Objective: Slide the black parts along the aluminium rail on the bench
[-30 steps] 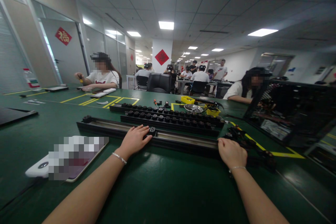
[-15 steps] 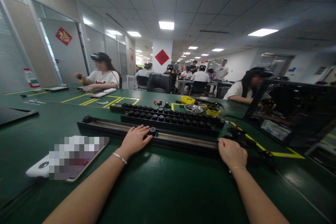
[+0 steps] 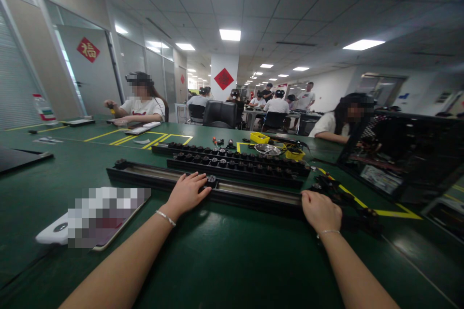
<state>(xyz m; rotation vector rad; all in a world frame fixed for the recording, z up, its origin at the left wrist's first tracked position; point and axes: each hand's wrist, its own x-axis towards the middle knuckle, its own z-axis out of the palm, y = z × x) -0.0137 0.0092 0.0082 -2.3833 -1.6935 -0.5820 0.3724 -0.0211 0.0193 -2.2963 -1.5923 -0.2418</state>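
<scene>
A long black rail (image 3: 253, 194) lies across the green table (image 3: 224, 256) in front of me. My left hand (image 3: 186, 192) rests on the rail with its fingers stretched out flat, the fingertips touching a small black knob part (image 3: 211, 180) seated in the rail. My right hand (image 3: 320, 210) is curled over the rail's near edge further right, gripping it. Behind this rail lie two more black rails (image 3: 235, 161) filled with rows of black knob parts.
A white tablet (image 3: 92, 217) lies at my left. A yellow bin (image 3: 259, 137), a metal dish (image 3: 267, 148) and a large black frame (image 3: 402, 154) stand beyond and to the right. Several other people sit at tables around.
</scene>
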